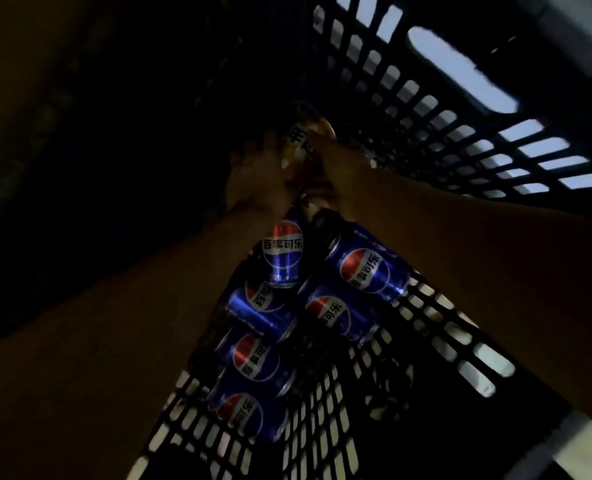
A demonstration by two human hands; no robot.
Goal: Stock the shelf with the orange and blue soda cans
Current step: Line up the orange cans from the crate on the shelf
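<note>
Down in the black plastic crate (547, 81) it is very dim, and both bare arms reach deep into it. The orange can (305, 142) sits at the far end of the reach, caught between the two hands, with its pale label strip and a bit of orange rim showing above the knuckles. The left hand (256, 178) comes in from the lower left, its forearm stretched long and straight, and its fingers (253, 150) curve round the left side of the can. The right hand (343, 171) comes in from the right, forearm crossing above the crate's lattice floor, and wraps over the can's right side. Both hands hold the can closed in, with no gap to be seen between skin and metal. Whether a second can hides under the palms is too dark to tell.

Just below the wrists, in the wedge between the two forearms, the blue cans (282, 252) lie on their sides on the crate floor. One lies right under the left wrist, another (365, 268) beside it under the right forearm, and four more trail back toward the near end, touching one another in a loose double row. Pale light shows through the slots of the crate's walls and through a handle opening (460, 74) high on the far wall
</note>
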